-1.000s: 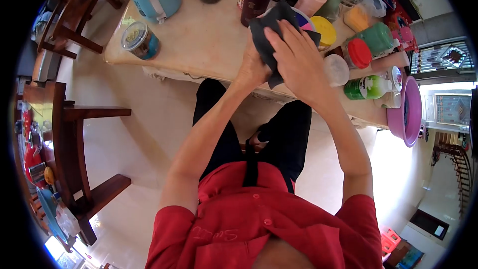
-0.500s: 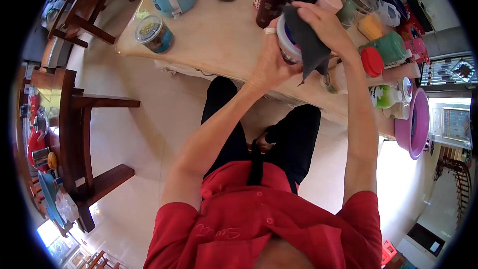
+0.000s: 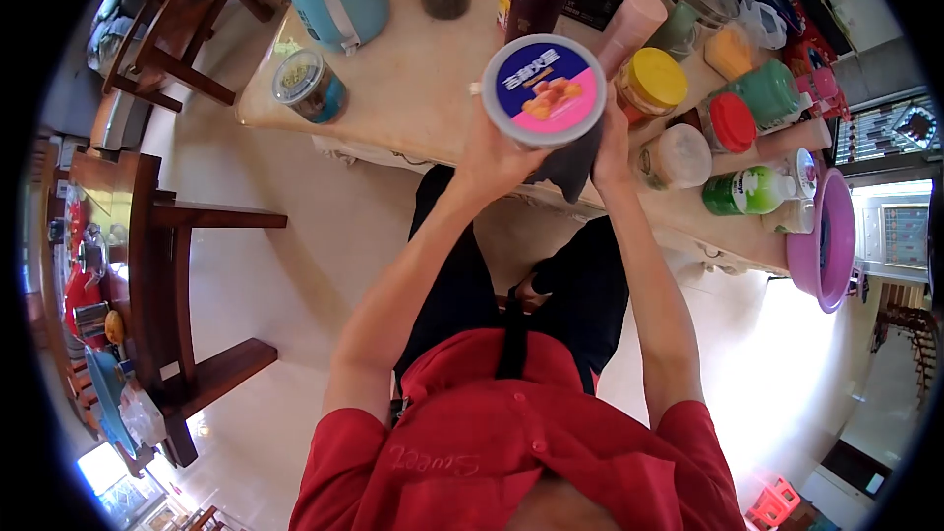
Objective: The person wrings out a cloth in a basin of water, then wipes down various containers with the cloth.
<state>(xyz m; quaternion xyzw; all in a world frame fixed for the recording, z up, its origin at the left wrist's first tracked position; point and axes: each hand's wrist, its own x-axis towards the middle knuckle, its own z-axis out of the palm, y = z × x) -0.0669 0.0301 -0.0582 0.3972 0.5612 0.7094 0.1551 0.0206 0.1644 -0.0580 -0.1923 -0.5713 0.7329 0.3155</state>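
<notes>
Dark brown wood comes first from the left on my feed: a chair point(image 3: 141, 246) standing on the floor, well apart from the work. Next on the table point(image 3: 423, 98) I see a small clear-lidded jar point(image 3: 311, 86) and a pale blue kettle point(image 3: 339, 0) beyond it.

My left hand point(image 3: 492, 155) is the nearer one, wrapped around the left and lower side of a round tub point(image 3: 548, 88), its lid facing the camera. The tub sits between both hands, ahead of the wrists, over the table's near edge. Its long axis runs roughly along my line of sight, so the lid hides most of the body; I can't tell its exact tilt.

A dark grey cloth point(image 3: 573, 167) hangs at the tub's lower right, gripped by my right hand point(image 3: 612, 146); how tightly, I can't tell. Just right of that stands a yellow-lidded jar point(image 3: 657, 79).
</notes>
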